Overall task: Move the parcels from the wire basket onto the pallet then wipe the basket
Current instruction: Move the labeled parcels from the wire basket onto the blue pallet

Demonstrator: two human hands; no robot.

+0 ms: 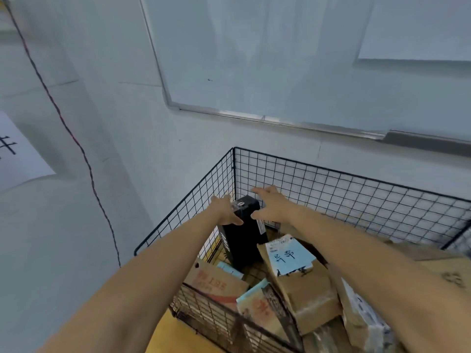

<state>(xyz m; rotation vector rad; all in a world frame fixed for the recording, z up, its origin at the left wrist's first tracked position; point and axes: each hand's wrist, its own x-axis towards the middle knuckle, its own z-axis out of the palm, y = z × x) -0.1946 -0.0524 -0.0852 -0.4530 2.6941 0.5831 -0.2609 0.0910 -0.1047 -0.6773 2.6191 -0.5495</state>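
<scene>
A tall black box [242, 240] stands upright in the far left corner of the black wire basket [331, 189]. My left hand [225, 208] lies against the top left edge of the box, thumb on its front face. Above the top right of the box my right hand [272, 206] hovers with fingers spread, close to the box or just touching it. Several cardboard parcels fill the basket, among them one with a blue label [290, 256] leaning against the black box, and a printed carton [214, 281] by the near wire wall.
The basket stands against a pale wall under a whiteboard [254, 59]. A thin red cable [76, 138] runs down the wall at left. A paper sign [15, 154] hangs at far left. Yellow floor [163, 335] shows in front of the basket.
</scene>
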